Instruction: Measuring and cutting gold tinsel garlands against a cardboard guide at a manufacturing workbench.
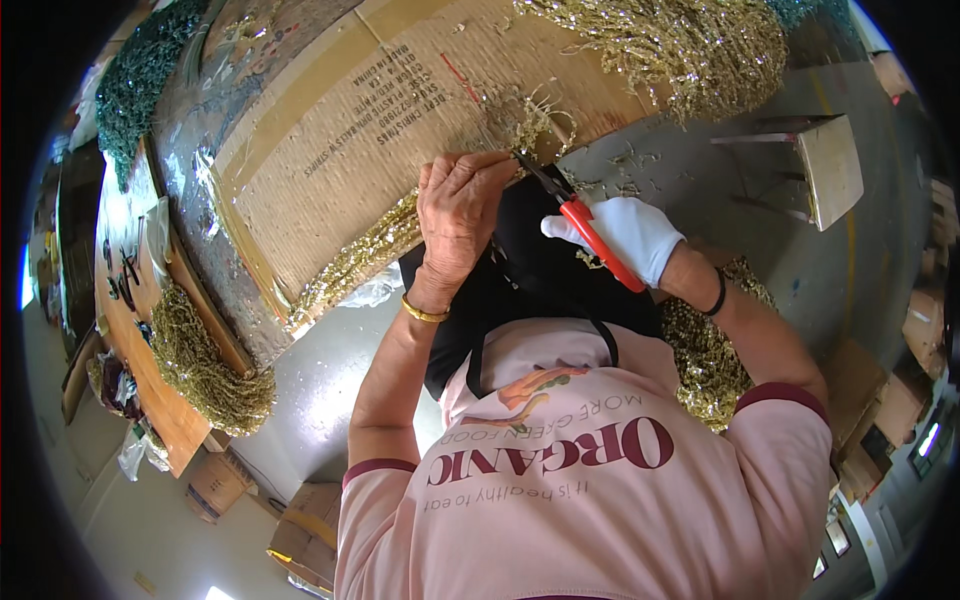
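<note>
My left hand (460, 210), bare with a yellow bangle at the wrist, is closed around a glittery gold artificial spray (370, 245). Its long part lies along the cardboard's near edge toward the left, and curly gold ends (545, 125) stick out on the right. In my right hand (630, 235), which wears a white glove, are red-handled pliers (597, 240). Their dark, narrow jaws point up and left, close beside my left fingers and the spray's ends. Whether the jaws touch the spray cannot be made out.
Flattened cardboard (340, 150) covers the worktable. A big gold heap (690, 50) lies at the far right, green sprays (145, 85) at the far left. Another gold bundle (205, 365) hangs over a wooden board (180, 420). A stool (835, 170) stands right; trimmings (625, 170) litter the floor.
</note>
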Available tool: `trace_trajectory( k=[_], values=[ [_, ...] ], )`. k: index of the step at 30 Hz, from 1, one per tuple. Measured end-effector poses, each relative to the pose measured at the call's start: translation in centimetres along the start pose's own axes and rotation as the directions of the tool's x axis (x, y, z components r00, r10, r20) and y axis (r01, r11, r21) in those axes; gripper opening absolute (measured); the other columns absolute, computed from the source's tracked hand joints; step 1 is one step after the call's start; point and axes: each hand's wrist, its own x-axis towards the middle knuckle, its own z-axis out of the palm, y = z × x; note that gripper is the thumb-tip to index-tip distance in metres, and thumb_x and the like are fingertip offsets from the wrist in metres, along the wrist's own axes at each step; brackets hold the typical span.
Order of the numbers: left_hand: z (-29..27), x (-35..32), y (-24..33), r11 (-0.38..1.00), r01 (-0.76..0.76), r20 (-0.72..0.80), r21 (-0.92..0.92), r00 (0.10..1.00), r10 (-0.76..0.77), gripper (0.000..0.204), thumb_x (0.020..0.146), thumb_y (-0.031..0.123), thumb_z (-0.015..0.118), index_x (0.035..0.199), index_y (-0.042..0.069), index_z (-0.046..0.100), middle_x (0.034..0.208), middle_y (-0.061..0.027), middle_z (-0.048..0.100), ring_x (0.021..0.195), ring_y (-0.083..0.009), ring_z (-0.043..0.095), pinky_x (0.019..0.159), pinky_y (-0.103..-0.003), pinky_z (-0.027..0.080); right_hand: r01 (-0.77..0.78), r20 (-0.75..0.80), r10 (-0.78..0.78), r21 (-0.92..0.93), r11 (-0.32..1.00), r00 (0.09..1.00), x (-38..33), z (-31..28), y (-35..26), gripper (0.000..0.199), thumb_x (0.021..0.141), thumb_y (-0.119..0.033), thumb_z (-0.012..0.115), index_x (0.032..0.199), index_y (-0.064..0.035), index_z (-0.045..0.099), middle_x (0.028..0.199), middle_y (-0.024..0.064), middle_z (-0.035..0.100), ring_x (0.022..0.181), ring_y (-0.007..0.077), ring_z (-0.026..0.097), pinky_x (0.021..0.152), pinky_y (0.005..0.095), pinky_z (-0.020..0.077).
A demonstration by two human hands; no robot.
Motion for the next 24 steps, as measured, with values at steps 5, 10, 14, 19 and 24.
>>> trace_trajectory(
  k=[5,10,14,19,24],
  values=[
    [0.3,-0.1,-0.2,1.000,0.003,-0.014,-0.029,1.000,-0.003,0.024,0.068,0.003,0.067,0.090,0.013,0.064,0.094,0.0019,0.063,0.082,-0.0183,0.056,0.070,-0.031,0.042,-0.456,0.436,0.207,0.610,0.648,0.876,-1.2,-1.4,-1.3,0.045,0.081,-0.053,0.059,0.075,-0.0089,0.054,0.056,-0.0026,0.046,0.045,0.0057,0.044,0.041,0.0200,0.0381],
    [0.3,0.0,-0.2,1.000,0.008,-0.010,-0.016,1.000,-0.008,0.023,0.070,0.004,0.067,0.090,0.013,0.063,0.095,0.0013,0.062,0.081,-0.0193,0.056,0.070,-0.031,0.042,0.055,0.199,-0.195,0.550,0.833,0.961,-0.3,1.4,2.3,0.045,0.086,-0.052,0.052,0.090,-0.0073,0.053,0.058,-0.0012,0.048,0.049,0.0075,0.046,0.044,0.0233,0.0401],
    [0.3,-0.1,-0.3,1.000,0.003,-0.010,-0.019,1.000,-0.003,0.022,0.070,0.004,0.067,0.090,0.013,0.063,0.095,0.0013,0.062,0.081,-0.0194,0.056,0.070,-0.031,0.042,0.253,0.176,-0.327,0.345,0.904,0.928,-0.3,0.4,1.5,0.049,0.088,-0.053,0.045,0.102,-0.0062,0.051,0.057,0.0024,0.045,0.050,0.0134,0.049,0.050,0.0294,0.0432],
    [0.3,0.0,-0.1,1.000,-0.004,-0.010,-0.018,1.000,0.004,0.024,0.069,0.004,0.067,0.091,0.013,0.063,0.095,0.0017,0.063,0.082,-0.0189,0.056,0.070,-0.031,0.042,0.396,0.103,-0.431,0.251,0.883,0.896,0.3,0.3,1.8,0.054,0.088,-0.056,0.043,0.100,-0.0048,0.051,0.059,0.0064,0.050,0.051,0.0181,0.053,0.052,0.0319,0.0448],
    [0.1,0.0,0.0,1.000,0.000,-0.010,-0.012,1.000,0.000,0.022,0.070,0.003,0.067,0.090,0.012,0.064,0.095,0.0007,0.063,0.082,-0.0194,0.057,0.071,-0.031,0.043,0.146,0.186,-0.224,0.356,0.923,0.957,-0.4,-0.8,-0.6,0.057,0.085,-0.060,0.044,0.084,-0.0046,0.057,0.058,0.0073,0.054,0.053,0.0200,0.057,0.052,0.0324,0.0457]
  ],
)
